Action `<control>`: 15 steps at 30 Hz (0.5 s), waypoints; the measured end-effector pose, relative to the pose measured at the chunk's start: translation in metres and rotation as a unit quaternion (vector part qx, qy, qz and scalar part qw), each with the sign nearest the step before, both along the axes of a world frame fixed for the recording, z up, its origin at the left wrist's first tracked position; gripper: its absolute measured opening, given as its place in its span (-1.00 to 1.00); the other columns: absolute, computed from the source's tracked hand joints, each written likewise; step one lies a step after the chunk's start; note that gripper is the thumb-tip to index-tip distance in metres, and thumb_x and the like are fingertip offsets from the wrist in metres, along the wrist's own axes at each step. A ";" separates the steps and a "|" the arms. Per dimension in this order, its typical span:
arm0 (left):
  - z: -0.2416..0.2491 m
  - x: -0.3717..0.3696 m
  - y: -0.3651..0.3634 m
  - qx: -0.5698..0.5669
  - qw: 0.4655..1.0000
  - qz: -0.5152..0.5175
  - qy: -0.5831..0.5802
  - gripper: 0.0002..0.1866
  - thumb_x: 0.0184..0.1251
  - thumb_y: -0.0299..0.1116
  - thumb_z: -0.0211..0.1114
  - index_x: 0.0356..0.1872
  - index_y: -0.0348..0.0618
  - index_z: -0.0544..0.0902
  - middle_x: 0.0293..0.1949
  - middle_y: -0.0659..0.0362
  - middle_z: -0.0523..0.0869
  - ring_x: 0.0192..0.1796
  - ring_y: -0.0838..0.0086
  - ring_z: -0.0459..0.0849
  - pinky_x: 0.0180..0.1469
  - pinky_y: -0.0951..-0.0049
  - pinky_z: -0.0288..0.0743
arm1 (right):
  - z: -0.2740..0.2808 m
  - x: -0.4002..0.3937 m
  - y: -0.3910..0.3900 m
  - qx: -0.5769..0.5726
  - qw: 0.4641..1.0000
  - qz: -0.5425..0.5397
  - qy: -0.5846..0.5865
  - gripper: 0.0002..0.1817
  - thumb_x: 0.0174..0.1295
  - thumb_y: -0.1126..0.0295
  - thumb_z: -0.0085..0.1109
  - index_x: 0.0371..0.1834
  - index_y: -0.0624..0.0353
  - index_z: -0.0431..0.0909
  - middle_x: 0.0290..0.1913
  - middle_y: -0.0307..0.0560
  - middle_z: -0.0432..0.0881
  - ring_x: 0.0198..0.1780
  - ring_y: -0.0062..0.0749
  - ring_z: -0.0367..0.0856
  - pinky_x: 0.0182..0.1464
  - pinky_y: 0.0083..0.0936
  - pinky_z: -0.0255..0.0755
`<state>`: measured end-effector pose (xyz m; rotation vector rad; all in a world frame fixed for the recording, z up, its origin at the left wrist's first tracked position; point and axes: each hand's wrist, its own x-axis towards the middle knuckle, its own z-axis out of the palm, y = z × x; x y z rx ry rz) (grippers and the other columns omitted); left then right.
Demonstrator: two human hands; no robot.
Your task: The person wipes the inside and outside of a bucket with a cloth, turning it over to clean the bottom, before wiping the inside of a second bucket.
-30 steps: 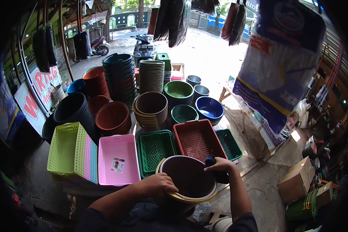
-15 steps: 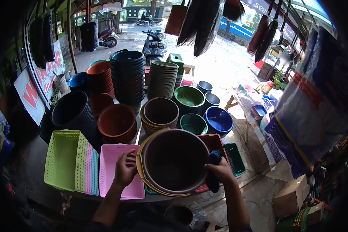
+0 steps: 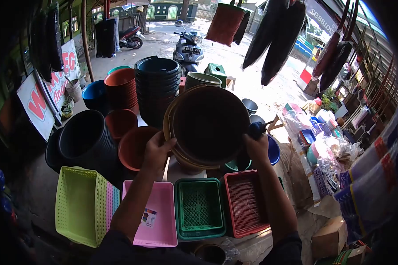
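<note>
A dark brown plastic bucket (image 3: 210, 126) with a yellowish handle along its left side is held up over the table, its mouth tilted toward me. My left hand (image 3: 158, 150) grips its left rim, thumb toward the inside and fingers behind. At the right rim, my right hand (image 3: 256, 145) is closed on a bunched dark blue cloth (image 3: 257, 129) and touches the bucket. Behind the bucket, partly covered, are a reddish-brown tub (image 3: 135, 145) and the top of a pale green stack (image 3: 202, 79).
Nearest me stand lime green baskets (image 3: 77, 207), a pink tray (image 3: 163, 216), a green basket (image 3: 200, 207) and a red basket (image 3: 245, 203). Tall stacked dark buckets (image 3: 157, 84) rise behind. Wrapped goods (image 3: 283, 42) hang overhead; a cardboard box (image 3: 329, 236) sits at the lower right.
Both hands have carried the bucket away from me, farther over the table. The green and red baskets it covered now show. The camera view has shifted too.
</note>
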<state>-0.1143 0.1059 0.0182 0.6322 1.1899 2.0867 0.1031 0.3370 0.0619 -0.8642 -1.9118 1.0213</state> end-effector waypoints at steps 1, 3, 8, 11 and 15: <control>-0.006 -0.014 0.016 0.001 1.000 -0.002 -0.001 -0.57 0.33 -0.52 0.30 0.21 -0.29 0.47 -0.06 0.15 0.67 -0.11 0.51 0.69 -0.06 0.45 0.66 | -0.008 -0.012 0.013 0.008 1.000 -0.028 -0.005 -0.83 0.02 0.43 0.28 -0.33 0.22 0.56 -0.46 -0.22 0.59 -0.40 -0.50 0.58 -0.27 -0.44 0.48; -0.024 -0.042 0.044 0.003 1.000 0.000 -0.014 -0.60 0.33 -0.56 0.29 0.18 -0.31 0.50 -0.11 0.17 0.68 -0.18 0.54 0.69 -0.11 0.50 0.65 | -0.019 -0.029 0.030 -0.007 0.999 -0.026 -0.018 -0.79 0.03 0.40 0.32 -0.30 0.23 0.57 -0.43 -0.21 0.60 -0.38 -0.49 0.59 -0.25 -0.44 0.49; -0.071 -0.079 0.081 -0.025 0.999 -0.016 -0.018 -0.73 0.33 -0.53 0.31 0.03 -0.35 0.60 -0.25 0.21 0.68 -0.29 0.58 0.67 -0.21 0.53 0.62 | -0.078 -0.056 0.068 -0.057 0.996 -0.052 -0.032 -0.76 0.10 0.43 0.40 -0.20 0.21 0.58 -0.31 -0.21 0.63 -0.32 -0.53 0.59 -0.23 -0.48 0.50; -0.106 -0.094 0.097 -0.078 0.996 -0.034 -0.016 -0.75 0.34 -0.53 0.30 0.02 -0.33 0.59 -0.28 0.22 0.68 -0.30 0.56 0.67 -0.15 0.51 0.62 | -0.122 -0.063 0.093 -0.079 0.994 -0.049 -0.053 -0.73 0.10 0.41 0.40 -0.16 0.22 0.59 -0.28 -0.19 0.64 -0.28 -0.49 0.61 -0.18 -0.47 0.51; -0.130 -0.096 0.106 -0.117 0.990 -0.048 -0.058 -0.73 0.30 -0.51 0.36 -0.01 -0.36 0.61 -0.28 0.22 0.69 -0.29 0.55 0.68 -0.13 0.51 0.61 | -0.153 -0.071 0.107 -0.078 0.990 -0.079 -0.090 -0.67 0.09 0.38 0.42 -0.12 0.28 0.59 -0.23 -0.15 0.67 -0.24 -0.43 0.63 -0.11 -0.43 0.52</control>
